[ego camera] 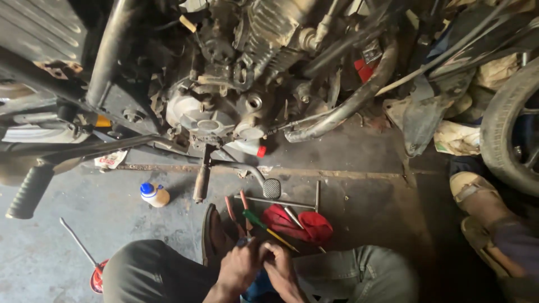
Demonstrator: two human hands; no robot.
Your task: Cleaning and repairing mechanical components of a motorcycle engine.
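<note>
Our left hand (238, 269) and right hand (281, 269) meet low in the view, between our knees, fingers curled in toward each other around something small; the grip of each looks closed, but what is pinched there is too small and too shadowed to name, so we cannot tell what it is. Since the piece sits right at the fingertips, the step is best done with both wrists braced against the knees and the work kept over our lap, so that anything that slips lands on the trousers rather than the dusty floor (359, 157). Just beyond the knuckles lie the tools: red-handled pliers (236, 209), a green-and-yellow screwdriver (268, 227) and a red rag (306, 223) with a slim metal tool across it, all within easy reach. A long T-shaped metal rod (292, 202) lies behind them. Farther out stands the motorcycle engine (216, 112), grimy, with its foot pedal (272, 188) hanging toward us and the exhaust pipe (348, 106) curving to the right. To the left are a small blue-capped bottle (153, 194) and another screwdriver with a red handle (90, 261). On the right, another person's sandalled foot (477, 196) rests beside a tyre (508, 126); we should keep our elbows clear of it.
</note>
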